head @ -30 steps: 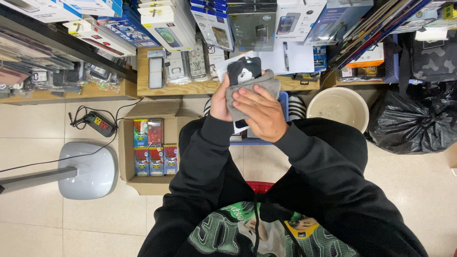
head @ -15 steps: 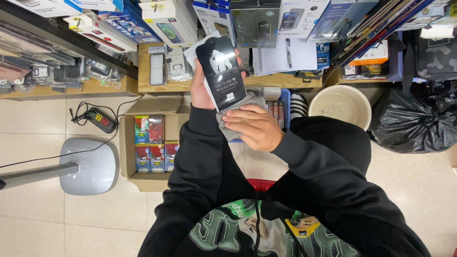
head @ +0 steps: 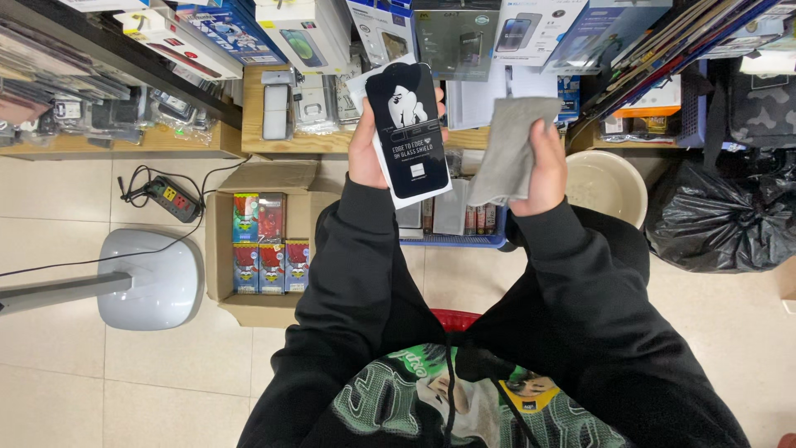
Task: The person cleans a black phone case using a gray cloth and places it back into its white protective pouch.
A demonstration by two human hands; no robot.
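The left hand (head: 367, 153) grips a flat black package (head: 408, 129); the right hand (head: 541, 162) is closed around a grey cloth (head: 510, 145).

Both arms are raised forward of the torso, bent at the elbows, forearms running up and away from the chest in black sleeves. The left hand (head: 369, 149) is held upright, fingers wrapped from behind and thumb at the near edge, closed in a grip. The right hand (head: 543, 166) sits level with it and well apart, palm turned inward, fingers curled and pinched shut. The wrists are roughly straight. The hands do not touch one another. Fingertips of the left hand are mostly hidden.
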